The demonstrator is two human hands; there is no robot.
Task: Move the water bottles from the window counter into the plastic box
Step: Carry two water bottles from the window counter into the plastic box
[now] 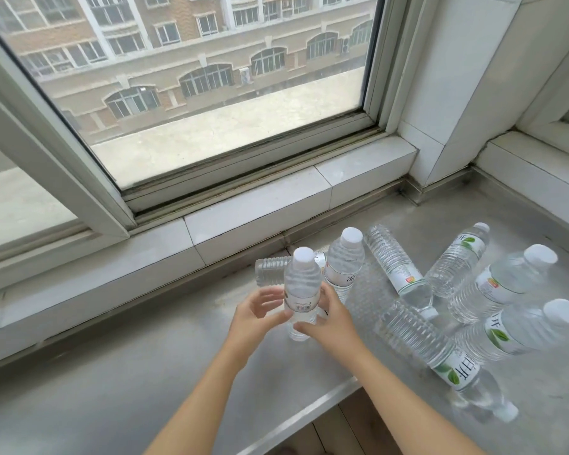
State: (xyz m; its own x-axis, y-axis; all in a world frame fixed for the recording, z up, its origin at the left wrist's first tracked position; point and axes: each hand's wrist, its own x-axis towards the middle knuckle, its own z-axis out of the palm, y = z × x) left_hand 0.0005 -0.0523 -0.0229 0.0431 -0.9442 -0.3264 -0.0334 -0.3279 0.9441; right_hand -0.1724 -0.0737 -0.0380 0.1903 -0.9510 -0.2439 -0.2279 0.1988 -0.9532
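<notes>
Nearest the camera, two bare forearms reach up from the bottom edge over the grey window counter (119, 382). Both hands meet on one upright water bottle (302, 292) with a white cap. The left hand (255, 318) curls its fingers around the bottle's left side, the thumb across the lower body. The right hand (330, 318) wraps it from the right, fingers over the base of the label. The bottle's bottom sits at or just above the counter; which one, I can't tell.

Off to the near right, a bottle with a green leaf label (440, 359) lies on its side, cap pointing toward the near right corner. Just beyond it, another leaf-label bottle (519, 330) stands tilted, white cap up. Farther right, a bottle with an orange-marked label (503, 282) also stands.

Right behind the held bottle, a second upright bottle (344, 264) stands close, almost touching it. To its left a clear bottle (271, 270) lies on its side, mostly hidden. To the right, one long bottle (398, 267) lies flat with its cap toward the camera, and beside it another (457, 257) lies with its cap pointing away.

Beyond them all, the white tiled sill (260, 211) runs under the window (194, 93), with a brick building (178, 60) outside. The plastic box isn't in view.
</notes>
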